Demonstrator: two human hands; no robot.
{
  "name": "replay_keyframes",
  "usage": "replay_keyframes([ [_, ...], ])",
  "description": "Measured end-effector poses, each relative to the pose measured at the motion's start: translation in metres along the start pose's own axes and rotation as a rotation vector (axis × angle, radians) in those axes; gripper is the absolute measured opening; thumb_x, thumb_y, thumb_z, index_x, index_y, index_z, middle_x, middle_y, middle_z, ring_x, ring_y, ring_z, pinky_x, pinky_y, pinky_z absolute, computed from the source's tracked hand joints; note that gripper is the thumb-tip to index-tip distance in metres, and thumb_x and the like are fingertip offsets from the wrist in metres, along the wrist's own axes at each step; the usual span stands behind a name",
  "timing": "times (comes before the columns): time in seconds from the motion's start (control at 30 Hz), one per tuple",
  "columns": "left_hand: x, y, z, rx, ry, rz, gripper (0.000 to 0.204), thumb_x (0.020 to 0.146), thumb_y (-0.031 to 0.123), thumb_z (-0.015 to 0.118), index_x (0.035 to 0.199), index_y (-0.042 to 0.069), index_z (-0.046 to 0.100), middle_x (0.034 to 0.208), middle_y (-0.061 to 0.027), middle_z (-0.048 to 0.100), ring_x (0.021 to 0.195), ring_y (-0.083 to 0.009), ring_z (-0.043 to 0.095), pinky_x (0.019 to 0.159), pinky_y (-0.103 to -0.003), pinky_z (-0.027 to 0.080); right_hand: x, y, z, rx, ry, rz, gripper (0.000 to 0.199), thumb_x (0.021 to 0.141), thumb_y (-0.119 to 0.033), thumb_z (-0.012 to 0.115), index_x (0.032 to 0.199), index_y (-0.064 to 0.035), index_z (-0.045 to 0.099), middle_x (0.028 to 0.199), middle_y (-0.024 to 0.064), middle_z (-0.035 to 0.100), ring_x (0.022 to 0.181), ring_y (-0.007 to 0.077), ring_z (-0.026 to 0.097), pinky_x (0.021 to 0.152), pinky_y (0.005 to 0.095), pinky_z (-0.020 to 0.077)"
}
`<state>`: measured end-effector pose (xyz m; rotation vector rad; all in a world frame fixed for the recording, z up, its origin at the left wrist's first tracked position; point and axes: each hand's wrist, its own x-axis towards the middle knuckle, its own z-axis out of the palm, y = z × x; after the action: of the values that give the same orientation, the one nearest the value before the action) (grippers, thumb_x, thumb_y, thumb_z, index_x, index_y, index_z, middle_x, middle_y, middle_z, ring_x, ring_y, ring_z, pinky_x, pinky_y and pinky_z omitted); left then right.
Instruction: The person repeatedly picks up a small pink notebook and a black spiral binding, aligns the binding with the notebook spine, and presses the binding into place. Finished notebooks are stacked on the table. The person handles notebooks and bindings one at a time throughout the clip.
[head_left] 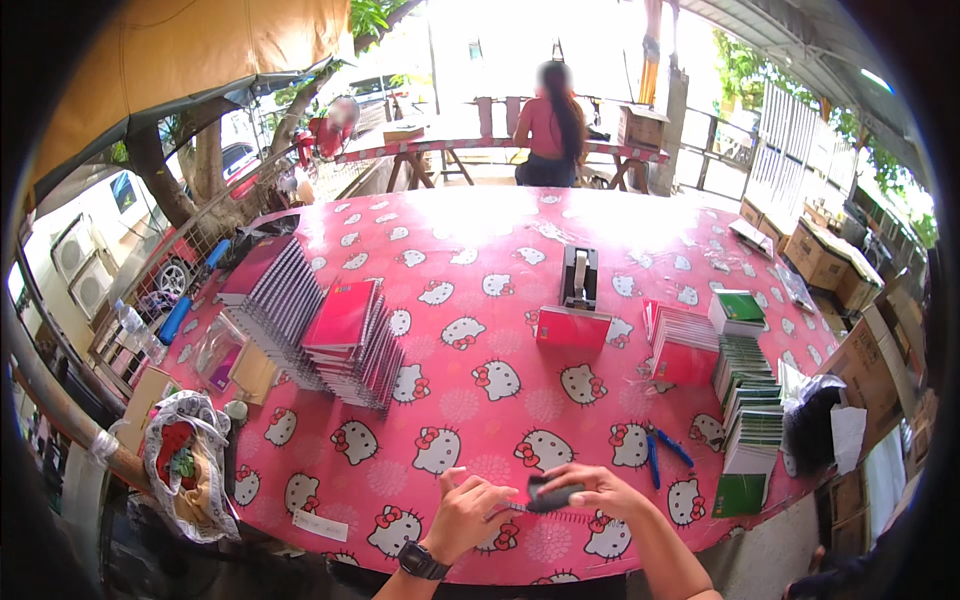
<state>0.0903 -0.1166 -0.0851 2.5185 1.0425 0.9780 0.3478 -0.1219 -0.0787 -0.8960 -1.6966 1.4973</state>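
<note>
At the near edge of the table, my left hand [468,511] has its fingers closed around the left end of a thin spiral coil [575,518], index finger raised. A watch sits on that wrist. My right hand [592,490] grips a small dark grey object [546,496] just above the coil; its kind cannot be made out. The coil runs rightward beneath that hand, low over the tablecloth. Whether any pages are on it I cannot tell. Blue-handled pliers [654,460] lie to the right of my right hand.
Tall stacks of spiral notebooks [350,350] stand at left, beside a patterned bag [190,490]. Ahead are a tape dispenser [579,278] and red booklets [572,328]. Rightward stand more red booklets [685,350] and green notebooks [748,420]. A person [552,125] is at a far table.
</note>
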Motion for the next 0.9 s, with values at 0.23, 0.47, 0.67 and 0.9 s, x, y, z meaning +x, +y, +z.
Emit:
replay_keyframes([
  [0.23,0.007,-0.001,-0.013,-0.055,0.136,-0.189,0.075,0.067,0.015,0.082,0.132,0.016,0.045,0.102,-0.0020,0.062,0.097,-0.0165,0.061,0.097,-0.041,0.037,0.010,-0.008,0.000,-0.035,0.000,0.056,0.040,0.082,-0.035,0.069,0.113,-0.0107,0.068,0.122,0.0153,0.056,0.113,0.0240,0.052,0.095,0.0365,0.0408],
  [0.47,-0.022,-0.032,0.018,-0.870,0.292,-0.456,0.072,0.071,-0.004,0.077,0.132,0.010,0.042,0.106,-0.0070,0.062,0.102,-0.0166,0.059,0.085,-0.029,0.050,0.023,-0.004,0.005,0.136,-0.033,-0.036,0.038,0.082,-0.033,0.070,0.114,-0.0136,0.068,0.127,0.0162,0.052,0.112,0.0239,0.053,0.090,0.0339,0.0441],
  [0.67,-0.025,-0.031,0.021,-1.120,0.333,-0.570,0.042,0.077,-0.011,0.068,0.117,0.000,0.057,0.103,-0.0081,0.065,0.100,-0.0148,0.061,0.088,-0.027,0.051,0.027,-0.003,0.003,-0.175,0.038,0.062,0.037,0.082,-0.036,0.070,0.113,-0.0156,0.069,0.126,0.0164,0.053,0.109,0.0234,0.054,0.086,0.0340,0.0459],
  [0.9,-0.024,-0.031,0.026,-1.189,0.378,-0.621,0.032,0.083,-0.013,0.058,0.112,0.000,0.064,0.105,-0.0100,0.067,0.099,-0.0148,0.063,0.086,-0.028,0.053,0.032,0.002,0.003,-0.176,0.060,0.077,0.043,0.082,-0.043,0.069,0.114,-0.0150,0.068,0.124,0.0145,0.056,0.113,0.0231,0.052,0.091,0.0383,0.0441],
])
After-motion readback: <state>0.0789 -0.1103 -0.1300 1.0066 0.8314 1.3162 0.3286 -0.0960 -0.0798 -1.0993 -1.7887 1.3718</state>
